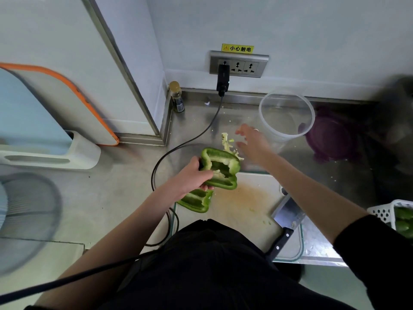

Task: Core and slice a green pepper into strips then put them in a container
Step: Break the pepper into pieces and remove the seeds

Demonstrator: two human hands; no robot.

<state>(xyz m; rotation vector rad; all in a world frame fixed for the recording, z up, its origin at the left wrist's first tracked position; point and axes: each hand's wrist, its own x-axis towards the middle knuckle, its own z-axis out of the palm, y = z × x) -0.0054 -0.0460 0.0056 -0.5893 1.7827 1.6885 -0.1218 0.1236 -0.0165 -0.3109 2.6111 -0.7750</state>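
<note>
Left hand (192, 175) fingers grip a pepper half (220, 167); right hand (252, 142) fingers spread beyond it.

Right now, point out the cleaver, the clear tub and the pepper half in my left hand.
cleaver (288, 213): head view, flat of the blade.
clear tub (286, 113): head view, inner wall.
pepper half (220, 167): head view, hollow inside.

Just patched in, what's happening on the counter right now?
A person is coring a green pepper. The left hand grips one pepper half above the cutting board; the other half lies at the board's left edge. The right hand is open beside the discarded core. The cleaver rests on the board, and the clear container holds no strips yet.
</note>
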